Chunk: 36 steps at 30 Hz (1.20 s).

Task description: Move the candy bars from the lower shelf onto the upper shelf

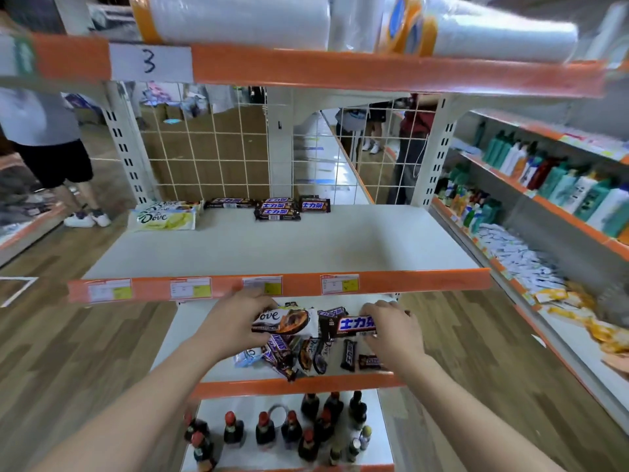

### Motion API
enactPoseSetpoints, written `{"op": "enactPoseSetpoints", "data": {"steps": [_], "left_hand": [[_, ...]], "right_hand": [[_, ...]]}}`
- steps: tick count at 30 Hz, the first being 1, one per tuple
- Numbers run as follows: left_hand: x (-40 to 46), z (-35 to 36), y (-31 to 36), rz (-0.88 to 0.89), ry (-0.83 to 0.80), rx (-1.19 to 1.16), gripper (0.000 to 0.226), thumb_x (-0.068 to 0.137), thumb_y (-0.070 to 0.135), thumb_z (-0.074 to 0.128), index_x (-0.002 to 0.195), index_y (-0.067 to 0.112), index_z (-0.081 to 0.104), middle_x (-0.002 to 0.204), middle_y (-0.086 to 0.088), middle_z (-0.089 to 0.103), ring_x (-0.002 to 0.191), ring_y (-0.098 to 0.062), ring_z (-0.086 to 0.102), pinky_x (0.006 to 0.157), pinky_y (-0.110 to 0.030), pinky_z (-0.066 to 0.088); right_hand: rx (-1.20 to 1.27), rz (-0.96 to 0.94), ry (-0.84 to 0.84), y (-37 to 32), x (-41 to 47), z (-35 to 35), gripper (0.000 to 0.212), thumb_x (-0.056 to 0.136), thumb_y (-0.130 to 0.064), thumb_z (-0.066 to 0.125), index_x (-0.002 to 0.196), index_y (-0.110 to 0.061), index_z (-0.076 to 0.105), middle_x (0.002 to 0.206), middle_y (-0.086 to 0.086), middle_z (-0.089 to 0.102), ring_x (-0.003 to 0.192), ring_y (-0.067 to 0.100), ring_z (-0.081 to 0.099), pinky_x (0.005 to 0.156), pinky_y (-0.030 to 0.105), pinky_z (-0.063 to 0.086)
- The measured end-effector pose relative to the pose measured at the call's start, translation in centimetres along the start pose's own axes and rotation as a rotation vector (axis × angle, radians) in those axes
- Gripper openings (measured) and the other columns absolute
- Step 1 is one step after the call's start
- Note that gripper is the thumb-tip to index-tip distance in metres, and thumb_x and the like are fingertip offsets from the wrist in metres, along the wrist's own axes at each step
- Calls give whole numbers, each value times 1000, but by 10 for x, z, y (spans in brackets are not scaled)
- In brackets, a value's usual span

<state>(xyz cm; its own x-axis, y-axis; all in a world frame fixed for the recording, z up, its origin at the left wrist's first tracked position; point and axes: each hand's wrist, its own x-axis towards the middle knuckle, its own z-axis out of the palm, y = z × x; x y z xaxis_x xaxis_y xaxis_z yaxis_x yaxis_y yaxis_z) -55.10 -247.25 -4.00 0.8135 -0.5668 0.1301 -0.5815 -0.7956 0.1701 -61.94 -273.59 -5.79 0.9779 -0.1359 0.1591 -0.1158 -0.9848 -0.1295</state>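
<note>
On the lower shelf [190, 335], just under the orange edge of the upper shelf [279, 247], both hands reach into a loose heap of candy bars [299, 356]. The left hand [235, 318] curls its fingers round the left end of a white and brown Dove bar [286, 322], which sits above the heap. The right hand [388, 327] grips the right end of a dark bar with a blue label [354, 326], thumb under and fingers over it; the two held bars lie just beside each other, end to end. Below them the rest of the heap lies scattered toward the near edge of the lower shelf, some bars overlapping, one small dark bar [369, 362] close to the right wrist. Far back on the upper shelf lie a stack of pale Dove packs [166, 216] at the left and several dark bars [277, 209] beside it toward the middle, near the wire grid [204, 148] behind. Under the lower shelf stand dark bottles with red caps [272, 430]. Overhead, wrapped stacks of plastic cups [238, 18] lie on the top shelf, whose edge carries a paper tag marked 3 [149, 63]. At the right, another rack holds bottles [561, 178]. A person in dark shorts [54, 161] stands at the far left.
</note>
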Motion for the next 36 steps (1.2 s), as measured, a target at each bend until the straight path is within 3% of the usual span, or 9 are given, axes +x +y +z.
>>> {"op": "enactPoseSetpoints", "data": {"steps": [3,8,12,15,20,31,36], "left_hand": [[3,-12,-1,28,14,-41,49,70,30,68,118,24,60,112,7,58,106,-13,52,75,-23,37],[12,-28,-9,-4,51,-13,51,68,39,63,117,26,59,95,6,55,96,-16,54,69,-28,32],[18,-42,-19,-26,97,-27,56,64,47,53,115,25,59,99,6,58,99,-16,55,76,-29,36],[22,-53,-28,-35,118,-16,56,69,54,58,117,25,58,104,6,58,102,-15,54,80,-31,37],[31,-70,-54,-126,138,10,47,73,36,66,119,28,55,106,8,55,105,-14,52,83,-29,34],[44,-80,-133,-227,197,35,47,68,31,73,113,28,59,105,7,59,100,-19,56,84,-34,36],[56,-86,-163,-274,182,65,47,71,32,72,117,29,57,114,8,57,108,-18,53,89,-34,34]], "right_hand": [[9,-61,-1,2,8,-19,30,85,-19,59,113,-31,58,112,-9,61,111,18,49,84,35,37],[6,-79,10,-2,25,-44,32,83,-26,64,114,-33,59,112,-10,60,112,19,50,92,40,37],[13,-101,74,-11,41,-56,24,85,-25,61,108,-30,59,101,-8,61,103,18,52,81,34,36],[32,-112,77,-21,56,-60,23,85,-34,62,107,-29,58,101,-7,59,102,18,50,76,33,31],[13,-130,59,-45,85,-64,29,86,-29,61,114,-29,57,109,-6,60,108,19,50,86,34,34],[2,-234,88,-100,152,-43,27,86,-29,59,112,-28,57,105,-7,59,104,16,51,87,34,35],[44,-239,73,-125,185,-34,27,84,-23,63,110,-26,59,104,-6,62,103,16,52,89,34,35]]}}
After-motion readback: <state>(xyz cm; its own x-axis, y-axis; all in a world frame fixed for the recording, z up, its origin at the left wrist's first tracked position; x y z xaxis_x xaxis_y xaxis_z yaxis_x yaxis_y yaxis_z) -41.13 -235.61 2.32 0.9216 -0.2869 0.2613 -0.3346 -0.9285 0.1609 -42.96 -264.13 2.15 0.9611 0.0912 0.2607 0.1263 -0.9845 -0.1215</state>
